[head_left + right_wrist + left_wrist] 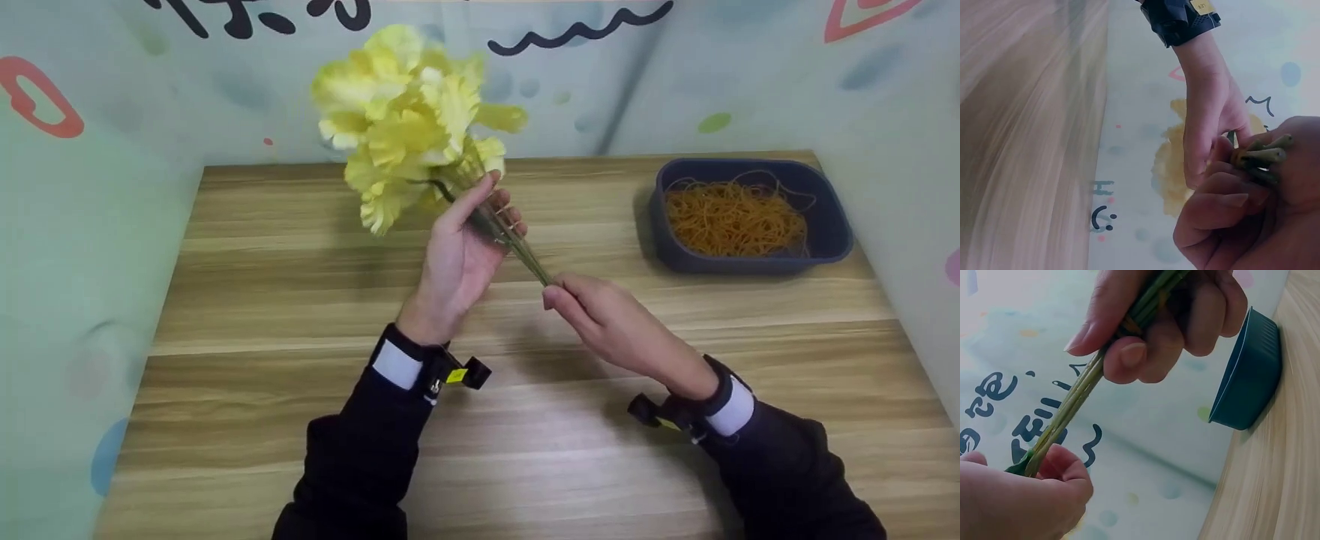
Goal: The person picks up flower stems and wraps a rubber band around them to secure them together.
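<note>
A bunch of yellow flowers (397,124) is held tilted above the table, its frilly heads toward the back wall. My left hand (466,251) holds the green stems (529,259) just below the blooms, thumb along the near side. Lower down, my right hand (626,326) grips the stem ends, with its fingers curled round them. An orange band (1131,325) shows on the stems between the right hand's thumb and fingers in the left wrist view. Cut stem ends (1275,154) poke out of the right fist in the right wrist view.
A dark blue plastic basket (675,259) with a tangle of orange rubber bands (731,221) stands at the back right of the wooden table (285,300). Printed walls (885,150) border the table at the back and both sides.
</note>
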The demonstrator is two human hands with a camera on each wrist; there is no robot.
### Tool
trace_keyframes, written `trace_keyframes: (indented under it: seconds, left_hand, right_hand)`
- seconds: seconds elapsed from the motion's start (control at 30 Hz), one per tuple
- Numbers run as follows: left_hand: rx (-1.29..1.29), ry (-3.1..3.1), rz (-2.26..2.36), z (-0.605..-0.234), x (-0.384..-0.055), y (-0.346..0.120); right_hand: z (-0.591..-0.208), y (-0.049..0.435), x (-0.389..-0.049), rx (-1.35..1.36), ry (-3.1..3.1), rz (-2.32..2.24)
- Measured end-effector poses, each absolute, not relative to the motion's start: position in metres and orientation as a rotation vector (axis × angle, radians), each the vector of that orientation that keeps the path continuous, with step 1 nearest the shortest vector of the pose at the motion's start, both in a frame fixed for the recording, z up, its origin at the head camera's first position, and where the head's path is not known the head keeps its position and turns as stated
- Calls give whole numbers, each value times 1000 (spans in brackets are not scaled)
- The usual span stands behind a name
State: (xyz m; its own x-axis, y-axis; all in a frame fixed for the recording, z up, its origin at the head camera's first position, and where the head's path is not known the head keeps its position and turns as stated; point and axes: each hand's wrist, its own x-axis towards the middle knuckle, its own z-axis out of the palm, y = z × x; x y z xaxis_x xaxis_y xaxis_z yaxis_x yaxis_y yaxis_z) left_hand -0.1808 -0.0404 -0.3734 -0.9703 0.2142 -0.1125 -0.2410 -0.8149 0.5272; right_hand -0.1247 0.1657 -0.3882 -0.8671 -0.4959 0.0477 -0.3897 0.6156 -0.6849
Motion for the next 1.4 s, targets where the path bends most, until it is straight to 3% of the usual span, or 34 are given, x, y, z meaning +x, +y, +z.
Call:
trace_keyframes:
  seconds: [0.4,0.77,1.4]
  left_hand:
    - [249,1442,2372,-378,-178,-42]
    - [150,1699,2106,-398,-189,-40]
    - [120,1646,1943,-438,-206,-39]
  right_hand:
    - [-397,167,-128,-603,2585,-1262]
    - [-419,170,-141,-751,2540,-951]
    - [-439,169,-150,-765,2352,-738]
